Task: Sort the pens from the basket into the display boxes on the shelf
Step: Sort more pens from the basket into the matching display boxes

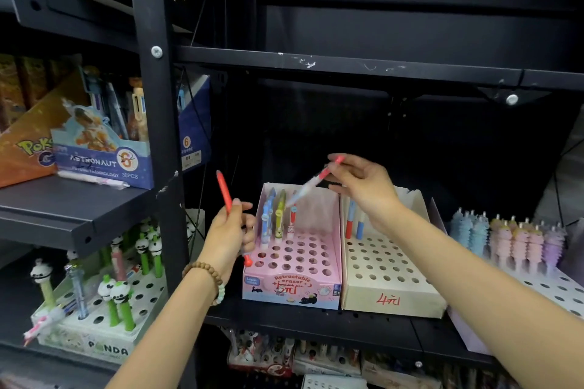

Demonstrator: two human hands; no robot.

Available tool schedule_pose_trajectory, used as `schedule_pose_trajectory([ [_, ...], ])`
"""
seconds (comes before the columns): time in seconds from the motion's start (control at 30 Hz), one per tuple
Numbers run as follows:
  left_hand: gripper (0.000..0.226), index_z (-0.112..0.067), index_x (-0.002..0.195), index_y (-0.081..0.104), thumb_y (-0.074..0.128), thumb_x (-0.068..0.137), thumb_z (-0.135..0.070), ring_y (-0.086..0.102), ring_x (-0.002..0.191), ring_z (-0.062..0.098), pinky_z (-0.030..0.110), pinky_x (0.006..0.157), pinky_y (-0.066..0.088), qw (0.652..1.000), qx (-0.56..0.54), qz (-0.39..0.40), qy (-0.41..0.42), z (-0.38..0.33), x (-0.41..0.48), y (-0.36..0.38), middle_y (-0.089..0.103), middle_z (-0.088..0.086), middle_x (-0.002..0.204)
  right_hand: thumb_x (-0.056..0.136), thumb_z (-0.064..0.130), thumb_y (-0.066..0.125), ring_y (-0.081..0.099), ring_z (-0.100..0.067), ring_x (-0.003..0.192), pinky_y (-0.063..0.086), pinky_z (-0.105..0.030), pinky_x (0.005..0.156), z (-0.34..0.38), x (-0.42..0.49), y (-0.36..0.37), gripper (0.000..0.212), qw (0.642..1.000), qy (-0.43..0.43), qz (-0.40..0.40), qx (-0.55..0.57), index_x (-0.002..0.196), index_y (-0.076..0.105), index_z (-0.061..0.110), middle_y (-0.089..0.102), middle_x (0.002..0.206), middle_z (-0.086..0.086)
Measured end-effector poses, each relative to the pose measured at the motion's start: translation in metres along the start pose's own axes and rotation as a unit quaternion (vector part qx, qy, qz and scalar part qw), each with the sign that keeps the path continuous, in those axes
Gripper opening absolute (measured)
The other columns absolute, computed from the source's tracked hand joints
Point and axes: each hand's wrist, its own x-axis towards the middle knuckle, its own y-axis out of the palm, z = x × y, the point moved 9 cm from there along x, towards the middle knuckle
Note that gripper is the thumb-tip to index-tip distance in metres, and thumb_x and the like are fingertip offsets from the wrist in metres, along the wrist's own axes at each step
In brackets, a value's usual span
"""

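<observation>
You are working at the shelf [284,324], where the pink box [294,289] and the cream box [390,298] are sitting side by side, so a pen could be landing in the wrong one. Your right grip [363,188] is pinching the red-capped pen [308,186] near its upper end. The body is slanting down-left over the pink box's back row, and its tip may be knocking the standing pens [279,215]. Your left grip [230,230] is curling round a red pen [223,189], upright beside the pink box.
</observation>
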Motion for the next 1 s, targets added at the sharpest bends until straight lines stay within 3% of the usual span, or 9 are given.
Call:
schedule_pose_trajectory([
  [0.13,0.021,-0.013,0.09,0.045,0.03,0.103,-0.019,0.024,0.032,0.002,0.013,0.03,0.02,1.0,-0.012,-0.009,-0.018,0.014,0.005,-0.013,0.041,-0.005,0.053,0.091,0.014,0.061,0.068,-0.016,0.085,0.057,-0.019,0.068,-0.016,0.009,0.008,0.023,0.992,-0.004,0.023,-0.122,0.114,0.059,0.01,0.068,0.09,-0.006],
  [0.4,0.022,-0.013,0.092,0.052,0.034,0.102,-0.019,0.026,0.036,0.002,0.014,0.031,0.024,1.0,-0.019,0.017,0.002,0.015,0.006,-0.008,0.048,-0.004,0.06,0.088,0.01,0.064,0.064,-0.019,0.087,0.056,-0.037,0.078,-0.044,0.015,0.031,0.013,0.984,-0.013,0.057,-0.168,0.1,0.061,0.016,0.065,0.091,-0.006],
  [0.5,0.021,-0.012,0.093,0.053,0.035,0.102,-0.019,0.028,0.037,0.003,0.014,0.032,0.026,0.999,-0.037,0.026,-0.002,0.015,0.006,-0.004,0.049,-0.003,0.061,0.086,0.013,0.068,0.062,-0.016,0.087,0.054,-0.03,0.08,-0.059,0.014,0.041,0.013,0.973,0.001,0.078,-0.216,0.096,0.061,0.018,0.065,0.087,0.001],
  [0.6,0.019,-0.012,0.094,0.058,0.041,0.1,-0.019,0.043,0.04,0.004,0.015,0.037,0.039,0.998,-0.062,0.027,-0.005,0.014,0.004,-0.003,0.057,-0.003,0.065,0.081,0.015,0.074,0.062,-0.01,0.08,0.05,-0.013,0.072,-0.071,0.012,0.038,0.014,0.978,0.013,0.034,-0.204,0.09,0.063,0.015,0.064,0.084,0.005],
  [0.67,0.018,-0.012,0.095,0.063,0.047,0.098,-0.021,0.058,0.053,0.005,0.017,0.05,0.051,0.997,-0.076,0.025,-0.005,0.014,0.004,-0.004,0.064,-0.006,0.068,0.079,0.017,0.075,0.06,-0.002,0.074,0.044,-0.003,0.062,-0.079,0.007,0.039,0.014,0.982,0.027,0.02,-0.187,0.088,0.065,0.014,0.065,0.082,0.007],
  [0.77,0.019,-0.011,0.098,0.069,0.054,0.093,-0.022,0.068,0.076,0.011,0.021,0.067,0.056,0.993,-0.113,0.036,-0.021,0.016,0.004,-0.006,0.068,-0.005,0.075,0.081,0.02,0.074,0.059,-0.002,0.072,0.043,-0.002,0.058,-0.094,-0.001,0.045,0.012,0.982,0.051,0.034,-0.178,0.087,0.067,0.013,0.065,0.083,0.004],
  [0.87,0.02,-0.019,0.091,0.076,0.063,0.081,-0.03,0.069,0.086,0.012,0.022,0.075,0.056,0.991,-0.121,0.054,-0.021,0.012,0.003,-0.004,0.071,-0.007,0.074,0.082,0.021,0.073,0.059,-0.003,0.076,0.045,-0.004,0.062,-0.092,-0.005,0.041,0.019,0.982,0.067,0.031,-0.174,0.095,0.067,0.01,0.065,0.088,0.002],
  [0.93,0.022,-0.025,0.091,0.077,0.064,0.077,-0.035,0.068,0.088,0.009,0.019,0.076,0.054,0.992,-0.107,0.064,-0.007,0.006,0.002,-0.001,0.07,-0.008,0.077,0.082,0.024,0.072,0.062,-0.009,0.088,0.051,-0.016,0.079,-0.084,-0.007,0.037,0.022,0.981,0.069,0.029,-0.178,0.101,0.066,0.012,0.065,0.095,0.002],
  [1.0,0.022,-0.031,0.093,0.076,0.064,0.076,-0.039,0.068,0.091,0.007,0.015,0.072,0.054,0.994,-0.082,0.072,0.009,0.0,-0.001,0.004,0.073,-0.01,0.087,0.085,0.023,0.069,0.064,-0.013,0.092,0.054,-0.026,0.083,-0.07,-0.012,0.035,0.017,0.986,0.066,0.032,-0.152,0.1,0.065,0.017,0.065,0.096,0.002],
])
